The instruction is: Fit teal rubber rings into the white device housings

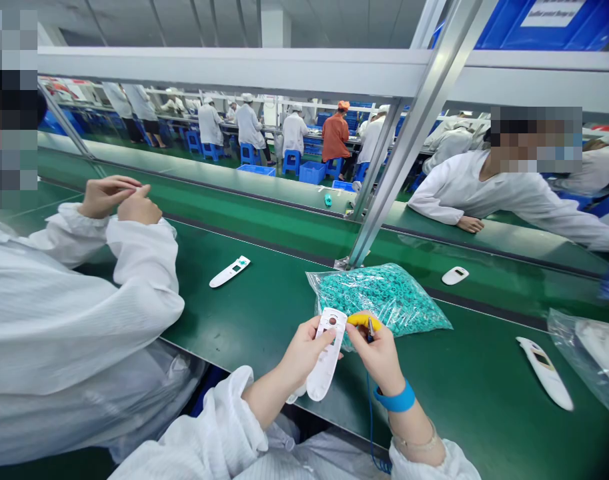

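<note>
My left hand [301, 353] grips a white plastic thermometer shell [328, 357] upright over the near edge of the green conveyor belt [264, 307]. My right hand [379, 353] is beside the shell's top end, with a yellow finger cot [360, 321] on one fingertip and a small dark tool pinched between its fingers. A blue wrist strap [397, 400] with a cord circles my right wrist. Just behind my hands lies a clear bag of small teal rings [389, 297].
White thermometer shells lie on the belt at left [229, 271], right [545, 372] and far right [455, 275]. A co-worker in white sits close on my left [74, 313]; another leans over the far side [504, 193]. A metal frame post [384, 193] rises behind the bag. A plastic bag [591, 353] sits at right.
</note>
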Demonstrator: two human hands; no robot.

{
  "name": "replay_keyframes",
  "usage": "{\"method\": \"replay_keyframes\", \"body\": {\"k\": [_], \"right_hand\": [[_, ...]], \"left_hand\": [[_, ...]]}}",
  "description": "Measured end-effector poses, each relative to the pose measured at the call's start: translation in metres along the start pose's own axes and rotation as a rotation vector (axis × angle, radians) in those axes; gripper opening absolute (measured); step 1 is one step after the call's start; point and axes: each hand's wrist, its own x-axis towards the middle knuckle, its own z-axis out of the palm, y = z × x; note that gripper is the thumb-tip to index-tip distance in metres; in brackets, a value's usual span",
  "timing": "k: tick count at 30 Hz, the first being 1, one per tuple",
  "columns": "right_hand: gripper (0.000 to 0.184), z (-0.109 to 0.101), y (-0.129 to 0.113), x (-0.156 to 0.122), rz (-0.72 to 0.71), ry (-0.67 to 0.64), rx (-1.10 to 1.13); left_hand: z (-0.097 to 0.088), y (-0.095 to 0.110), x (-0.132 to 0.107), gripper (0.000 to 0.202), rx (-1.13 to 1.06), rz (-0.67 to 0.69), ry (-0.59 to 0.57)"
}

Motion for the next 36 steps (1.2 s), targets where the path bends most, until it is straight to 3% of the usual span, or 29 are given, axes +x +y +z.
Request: {"method": "replay_keyframes", "body": {"k": [3, 7, 10, 13, 17, 22, 25, 31, 36], "right_hand": [[0.013, 0.001, 0.005, 0.0, 0.038, 0.042, 0.066], [0.025, 0.008, 0.014, -0.004, 0.124, 0.115, 0.2], [0.033, 0.015, 0.017, -0.007, 0.165, 0.182, 0.296], [0.033, 0.013, 0.013, -0.01, 0.175, 0.237, 0.333], [0.028, -0.001, -0.002, -0.015, 0.117, 0.285, 0.275], [0.012, -0.007, -0.018, -0.014, -0.276, -0.044, -0.17], [0.012, -0.005, -0.015, -0.012, -0.408, -0.125, -0.332], [0.015, -0.004, -0.003, -0.029, -0.445, -0.136, -0.473], [0.013, 0.001, -0.008, -0.049, -0.416, -0.111, -0.506]], "left_hand": [[0.0, -0.002, -0.003, 0.035, 0.093, 0.05, -0.026], [-0.001, -0.002, -0.009, 0.031, 0.478, 0.322, -0.063], [-0.001, 0.001, -0.013, 0.035, 0.62, 0.419, -0.087], [-0.001, 0.003, -0.015, 0.033, 0.601, 0.343, -0.107], [0.001, 0.005, -0.014, 0.029, 0.396, 0.142, -0.061], [0.003, 0.01, -0.011, 0.027, 0.263, 0.018, -0.073], [0.004, 0.01, -0.011, 0.027, 0.229, -0.012, -0.095], [-0.003, -0.006, -0.018, 0.025, 0.209, -0.06, -0.102], [-0.012, -0.02, -0.032, 0.032, 0.22, -0.05, -0.129]]}}
